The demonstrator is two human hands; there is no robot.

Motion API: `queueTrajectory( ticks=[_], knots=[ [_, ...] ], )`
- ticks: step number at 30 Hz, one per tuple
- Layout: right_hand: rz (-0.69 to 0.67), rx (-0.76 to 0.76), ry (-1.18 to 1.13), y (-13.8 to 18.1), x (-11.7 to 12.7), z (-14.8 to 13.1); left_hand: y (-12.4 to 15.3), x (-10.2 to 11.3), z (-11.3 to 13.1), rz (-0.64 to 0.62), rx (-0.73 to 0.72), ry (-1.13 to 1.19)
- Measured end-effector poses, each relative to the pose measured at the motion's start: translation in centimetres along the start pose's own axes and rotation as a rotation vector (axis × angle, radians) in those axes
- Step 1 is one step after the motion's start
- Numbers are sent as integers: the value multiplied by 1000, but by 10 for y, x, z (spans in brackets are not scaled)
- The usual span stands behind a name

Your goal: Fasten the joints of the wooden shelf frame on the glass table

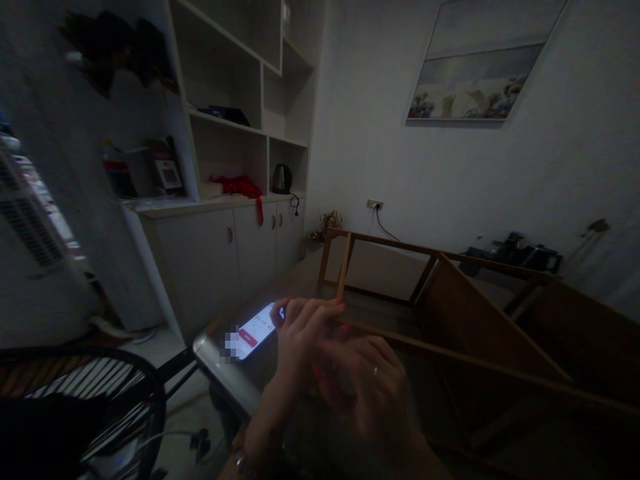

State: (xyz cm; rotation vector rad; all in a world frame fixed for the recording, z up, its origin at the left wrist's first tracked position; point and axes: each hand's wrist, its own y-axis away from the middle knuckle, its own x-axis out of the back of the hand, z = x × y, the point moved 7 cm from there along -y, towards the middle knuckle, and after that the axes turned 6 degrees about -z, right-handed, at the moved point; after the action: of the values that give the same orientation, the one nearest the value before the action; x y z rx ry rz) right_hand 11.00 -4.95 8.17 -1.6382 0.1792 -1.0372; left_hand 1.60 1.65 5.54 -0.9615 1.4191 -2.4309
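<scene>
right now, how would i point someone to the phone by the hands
Start at the white cabinet with shelves at the left, then come down to the near corner of the dark table in front of it. The phone is there, just beside the fingertips of the left hand. It is the only glowing screen in the dim room, white with a red bar.
</scene>
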Motion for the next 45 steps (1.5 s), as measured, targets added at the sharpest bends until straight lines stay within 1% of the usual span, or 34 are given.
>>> queueTrajectory(
  ticks=[5, 9, 12, 15, 17, 18, 19, 21, 24, 26, 32, 35, 42, 45],
  knots=[
    [-8, 7, 21, -1, 0, -3, -1, 1, 1, -4, -1, 8],
    [58, 34, 63, -1, -4, -6, -2, 1, 3, 19, -5, 0],
    [77, 36, -15, 0, -9, -5, -2, 1, 3, 52, -9, -30],
    [21, -53, -136, 3, -12, 3, -1, 0, 1, 70, -2, -55],
    [-45, -131, -231, 5, -12, 10, 0, -2, -2, 64, -1, -47],
    [-87, -148, -265, 6, -12, 12, 1, -3, -2, 58, -2, -38],
    [-130, -145, -282, 5, -12, 12, 1, -3, -3, 50, -4, -31],
    [-210, -88, -260, 3, -10, 10, 1, -4, -3, 34, -12, -16],
    [-265, 15, -153, -1, -3, 6, 1, -2, -1, 21, -16, -3],
    [-294, 18, -130, -3, 1, 9, 0, 0, 0, 28, -19, -5],
    [-459, 14, -235, -2, 1, 12, 0, 1, 3, 8, -26, -9],
    [-493, 14, -230, -1, -1, 13, 0, 0, 1, 5, -15, 2],
    [-498, 85, -225, 1, 1, 14, 0, -1, -1, 25, -23, 14],
    [-504, 85, -257, 3, 0, 15, 0, -1, -2, 25, -17, -6]
  ],
)
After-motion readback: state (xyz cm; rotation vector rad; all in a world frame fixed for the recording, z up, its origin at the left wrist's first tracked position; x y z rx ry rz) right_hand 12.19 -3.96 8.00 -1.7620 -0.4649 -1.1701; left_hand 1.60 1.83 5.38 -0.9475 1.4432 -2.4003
